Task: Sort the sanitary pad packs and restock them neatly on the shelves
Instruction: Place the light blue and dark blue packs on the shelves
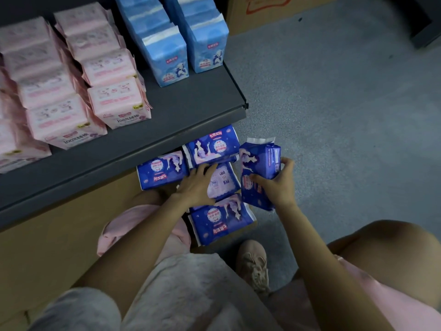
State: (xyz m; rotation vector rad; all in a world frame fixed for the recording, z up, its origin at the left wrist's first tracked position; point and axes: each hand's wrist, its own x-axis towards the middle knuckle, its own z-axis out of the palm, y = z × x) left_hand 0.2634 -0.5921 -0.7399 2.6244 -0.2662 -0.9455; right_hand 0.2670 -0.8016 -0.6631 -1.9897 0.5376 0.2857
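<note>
— Where are your hands just now?

— My right hand [278,185] holds one dark blue pack [259,174] upright and a little tilted, thumb on its printed face, the other fingers [287,163] curled round its far edge. It hangs over the grey floor [346,103], just beside the rest of the pile.

— And the left?

— My left hand [196,185] lies flat on the dark blue packs [212,185] heaped on the floor, fingers straight and spread a little, gripping nothing. It rests on a pack showing its pale back.

— How is the pile laid out?

— Loosely. One pack [162,170] lies to the left with its print upside down to me, one [212,149] sits farther back, partly under the shelf edge, and one [220,219] lies nearest my knees. They touch and overlap, facing different ways.

— What is on the shelf already?

— The dark shelf [167,120] above carries rows of pink packs [71,91] on the left, standing one behind another, and two rows of light blue packs [176,44] to the right of them. No dark blue ones stand there.

— Anything else near you?

— A cardboard box [262,10] on the floor beyond the shelf end, brown cardboard [59,235] below the shelf, and my beige shoe [254,263] just beside the nearest pack.
</note>
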